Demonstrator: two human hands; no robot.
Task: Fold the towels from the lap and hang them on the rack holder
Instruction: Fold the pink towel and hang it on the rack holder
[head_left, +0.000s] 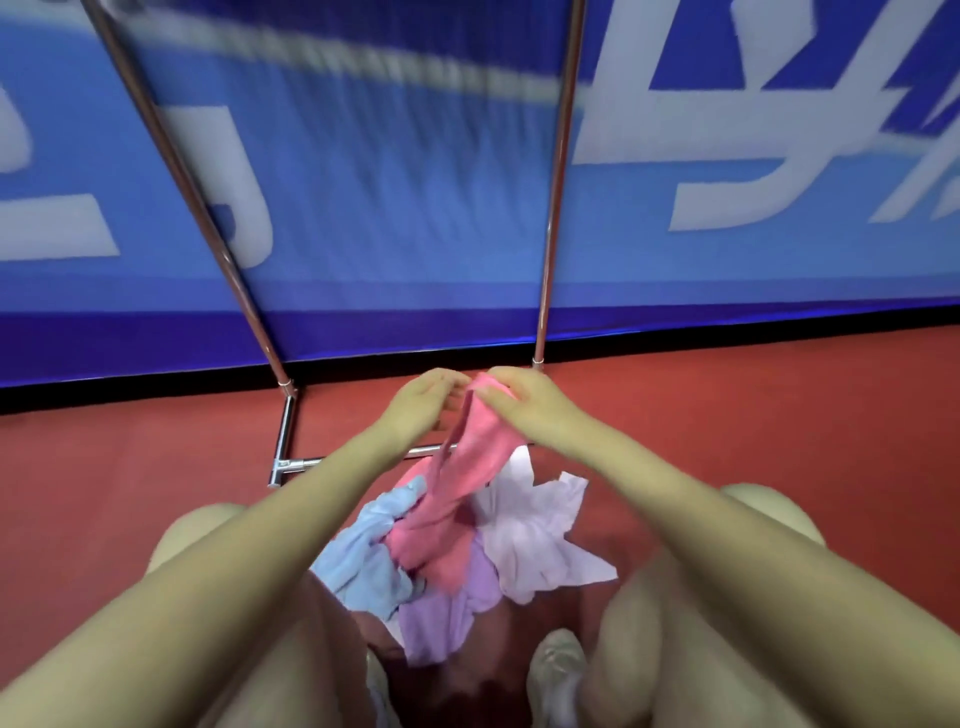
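Pink towel (470, 483): lifted from the lap pile, tail trailing among the others.
Hands: left (421, 405) and right (524, 402) pinched its top edge.
Handling: likely light, limp; take corners.
Rack (556, 208): just ahead.

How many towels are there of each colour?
Pink towel: 1, held up by the left hand and right hand
Blue towel: 1
Purple towel: 1
White towel: 1
Total: 4 towels
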